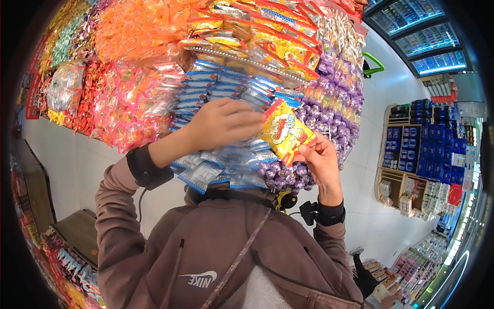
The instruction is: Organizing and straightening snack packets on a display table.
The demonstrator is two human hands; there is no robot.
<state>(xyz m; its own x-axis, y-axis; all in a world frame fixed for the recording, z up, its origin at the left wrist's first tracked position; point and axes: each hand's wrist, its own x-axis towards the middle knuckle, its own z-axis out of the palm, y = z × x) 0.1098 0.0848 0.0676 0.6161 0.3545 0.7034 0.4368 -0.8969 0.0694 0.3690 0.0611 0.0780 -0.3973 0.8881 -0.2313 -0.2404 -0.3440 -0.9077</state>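
The right hand (321,158) pinches a yellow-and-red snack packet (286,133) by its lower right edge, between thumb and fingers, holding it tilted above the blue-and-silver packets (203,176) and purple-wrapped sweets (288,175). The left hand (226,122), blurred, reaches to the packet's left edge; whether it grips there, I cannot tell. Beyond a clear divider (247,62) lie more yellow-and-red packets (289,49)
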